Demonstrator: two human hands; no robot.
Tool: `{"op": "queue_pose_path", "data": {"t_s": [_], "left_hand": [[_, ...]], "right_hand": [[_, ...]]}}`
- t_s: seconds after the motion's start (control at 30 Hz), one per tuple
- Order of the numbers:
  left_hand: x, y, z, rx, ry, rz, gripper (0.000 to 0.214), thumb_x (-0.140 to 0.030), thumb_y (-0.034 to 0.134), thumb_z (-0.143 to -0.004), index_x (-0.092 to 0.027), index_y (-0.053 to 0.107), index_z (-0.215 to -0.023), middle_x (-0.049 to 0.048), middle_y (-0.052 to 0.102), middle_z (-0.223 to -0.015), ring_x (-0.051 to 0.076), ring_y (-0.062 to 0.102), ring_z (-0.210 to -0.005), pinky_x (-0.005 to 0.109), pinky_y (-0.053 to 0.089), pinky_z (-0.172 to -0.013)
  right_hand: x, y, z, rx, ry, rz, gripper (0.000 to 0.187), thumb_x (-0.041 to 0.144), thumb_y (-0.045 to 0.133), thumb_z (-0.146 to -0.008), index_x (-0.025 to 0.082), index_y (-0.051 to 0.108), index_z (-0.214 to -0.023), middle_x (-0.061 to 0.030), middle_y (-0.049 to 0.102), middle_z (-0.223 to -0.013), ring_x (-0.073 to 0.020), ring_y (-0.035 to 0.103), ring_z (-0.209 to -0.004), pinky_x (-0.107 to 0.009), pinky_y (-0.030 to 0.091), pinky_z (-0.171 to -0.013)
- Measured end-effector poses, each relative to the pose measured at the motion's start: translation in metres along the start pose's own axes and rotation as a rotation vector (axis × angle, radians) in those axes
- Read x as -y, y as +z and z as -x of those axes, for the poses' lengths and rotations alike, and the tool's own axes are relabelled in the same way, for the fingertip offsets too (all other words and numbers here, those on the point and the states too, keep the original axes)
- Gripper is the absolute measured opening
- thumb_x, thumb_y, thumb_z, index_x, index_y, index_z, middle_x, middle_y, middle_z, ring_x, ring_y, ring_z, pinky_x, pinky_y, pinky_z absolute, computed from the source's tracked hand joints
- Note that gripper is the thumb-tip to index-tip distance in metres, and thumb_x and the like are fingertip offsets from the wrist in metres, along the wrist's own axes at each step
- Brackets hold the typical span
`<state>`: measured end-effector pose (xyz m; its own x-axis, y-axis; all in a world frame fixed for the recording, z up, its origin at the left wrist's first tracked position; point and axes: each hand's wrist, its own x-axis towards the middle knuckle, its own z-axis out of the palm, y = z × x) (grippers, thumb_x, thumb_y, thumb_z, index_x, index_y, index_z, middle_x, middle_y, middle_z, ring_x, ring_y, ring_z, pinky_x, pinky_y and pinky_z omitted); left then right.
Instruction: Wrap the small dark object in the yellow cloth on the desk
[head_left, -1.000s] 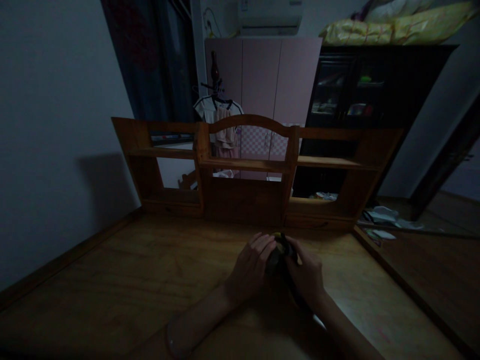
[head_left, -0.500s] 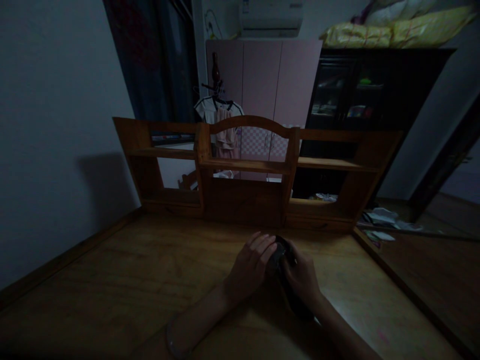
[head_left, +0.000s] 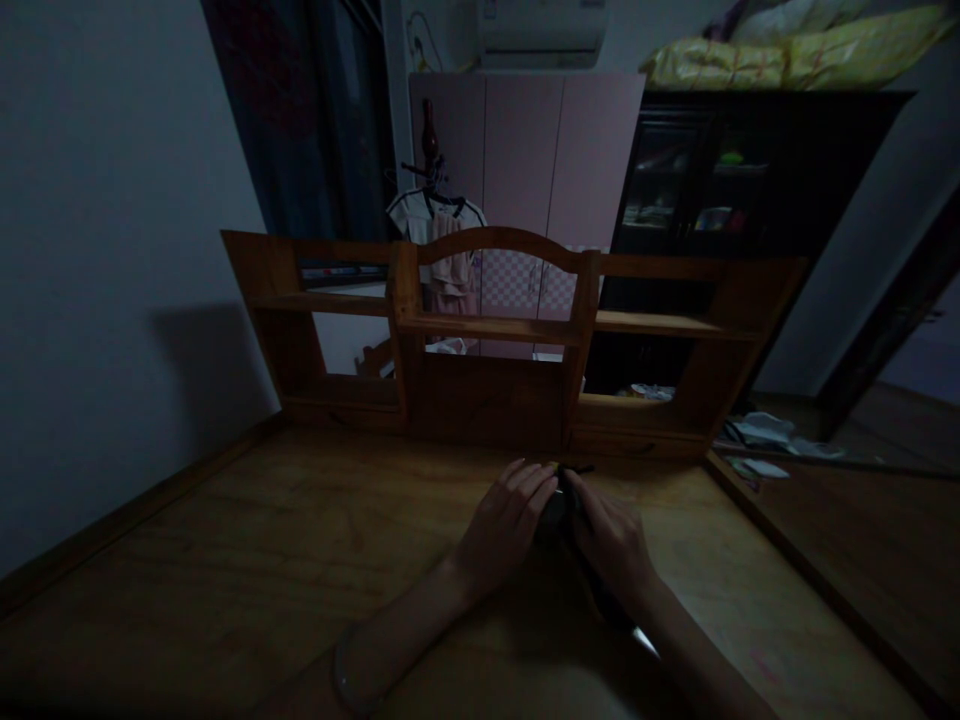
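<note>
I see the dark thing (head_left: 555,515) between both hands, right of centre near the table's (head_left: 315,520) far side; my left hand (head_left: 504,515) grips its left side with fingers together, thumb hidden; my right hand (head_left: 615,545) is curled round its right side, gripping too; the gloom hides whether it is one piece or two, and whether it touches the wood. To handle it well, I would let the left palm steady it, work gently from the right fingertips, and keep the wrists low; too hard a squeeze might make it slip. Beyond stands the wooden shelf (head_left: 491,328); behind its right side, the black cabinet (head_left: 810,170) shows a green item (head_left: 731,158) and other unclear things behind glass; yellow bags (head_left: 712,68) lie on top.
</note>
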<state>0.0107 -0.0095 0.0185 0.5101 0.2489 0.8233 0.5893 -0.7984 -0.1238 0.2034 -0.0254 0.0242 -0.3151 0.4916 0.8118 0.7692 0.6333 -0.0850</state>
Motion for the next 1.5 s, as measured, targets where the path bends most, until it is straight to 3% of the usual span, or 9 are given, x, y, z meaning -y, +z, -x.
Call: {"op": "queue_pose_path", "data": {"t_s": [0.1, 0.3, 0.43, 0.87, 1.13, 1.37, 1.43, 1.5], "left_hand": [[-0.001, -0.002, 0.001, 0.0, -0.002, 0.002, 0.047, -0.005, 0.035, -0.094, -0.01, 0.032, -0.14, 0.013, 0.049, -0.137, 0.022, 0.037, -0.136, 0.05, 0.036, -0.114], [-0.001, -0.007, 0.006, -0.083, -0.025, 0.005, 0.048, -0.007, 0.037, -0.092, -0.011, 0.031, -0.14, 0.0139, 0.052, -0.132, 0.023, 0.039, -0.135, 0.053, 0.038, -0.112], [0.0, -0.005, 0.007, -0.11, -0.067, -0.008, 0.052, -0.002, 0.038, -0.089, -0.012, 0.031, -0.14, 0.0134, 0.052, -0.132, 0.023, 0.039, -0.135, 0.054, 0.036, -0.113], [0.002, -0.002, 0.003, -0.004, -0.07, -0.014, 0.051, -0.006, 0.04, -0.089, -0.01, 0.034, -0.14, 0.0135, 0.049, -0.137, 0.025, 0.035, -0.137, 0.054, 0.035, -0.114], [0.002, 0.003, 0.003, 0.002, -0.032, -0.031, 0.047, -0.008, 0.038, -0.092, -0.009, 0.035, -0.14, 0.0127, 0.051, -0.135, 0.024, 0.036, -0.137, 0.051, 0.036, -0.113], [0.001, -0.001, 0.0, 0.029, -0.003, -0.02, 0.046, -0.007, 0.035, -0.095, -0.009, 0.034, -0.14, 0.0119, 0.051, -0.135, 0.023, 0.035, -0.137, 0.05, 0.035, -0.115], [0.0, -0.004, -0.001, 0.03, -0.002, -0.014, 0.046, -0.006, 0.036, -0.094, -0.009, 0.035, -0.14, 0.012, 0.051, -0.135, 0.023, 0.034, -0.137, 0.05, 0.034, -0.115], [-0.001, -0.006, 0.0, 0.022, -0.005, -0.012, 0.046, -0.007, 0.039, -0.094, -0.01, 0.035, -0.14, 0.0121, 0.051, -0.135, 0.023, 0.034, -0.137, 0.05, 0.033, -0.115]], "right_hand": [[0.002, -0.001, 0.0, -0.013, 0.079, -0.061, 0.037, 0.014, 0.049, -0.087, 0.017, 0.058, -0.123, -0.0104, 0.073, -0.101, -0.0216, 0.071, -0.085, -0.032, 0.056, -0.076], [0.014, 0.003, -0.008, 0.041, 0.497, -0.371, 0.024, 0.02, 0.056, -0.081, 0.018, 0.069, -0.101, -0.0024, 0.075, -0.087, -0.0218, 0.07, -0.075, -0.028, 0.054, -0.065], [0.02, 0.008, -0.013, 0.114, 0.577, -0.591, 0.021, 0.027, 0.054, -0.085, 0.014, 0.07, -0.09, -0.0023, 0.073, -0.079, -0.0224, 0.068, -0.073, -0.027, 0.053, -0.062], [0.016, 0.011, -0.002, 0.084, 0.469, -0.258, 0.013, 0.019, 0.054, -0.082, 0.016, 0.066, -0.086, -0.0063, 0.071, -0.077, -0.0225, 0.067, -0.068, -0.029, 0.05, -0.063], [0.002, 0.009, -0.003, 0.017, 0.191, -0.137, 0.024, 0.014, 0.052, -0.086, 0.018, 0.065, -0.106, -0.0094, 0.07, -0.098, -0.0223, 0.066, -0.087, -0.035, 0.054, -0.08], [-0.006, 0.002, -0.006, -0.08, -0.077, 0.008, 0.029, 0.009, 0.052, -0.085, 0.013, 0.065, -0.111, -0.0138, 0.072, -0.1, -0.0251, 0.066, -0.095, -0.04, 0.054, -0.087], [-0.004, 0.0, -0.006, -0.078, -0.055, -0.028, 0.03, 0.01, 0.054, -0.084, 0.015, 0.065, -0.112, -0.0127, 0.072, -0.102, -0.0254, 0.066, -0.096, -0.041, 0.053, -0.089], [-0.001, -0.001, -0.007, -0.064, 0.077, -0.137, 0.032, 0.011, 0.055, -0.081, 0.017, 0.066, -0.111, -0.0108, 0.071, -0.105, -0.025, 0.066, -0.097, -0.039, 0.052, -0.088]]}}
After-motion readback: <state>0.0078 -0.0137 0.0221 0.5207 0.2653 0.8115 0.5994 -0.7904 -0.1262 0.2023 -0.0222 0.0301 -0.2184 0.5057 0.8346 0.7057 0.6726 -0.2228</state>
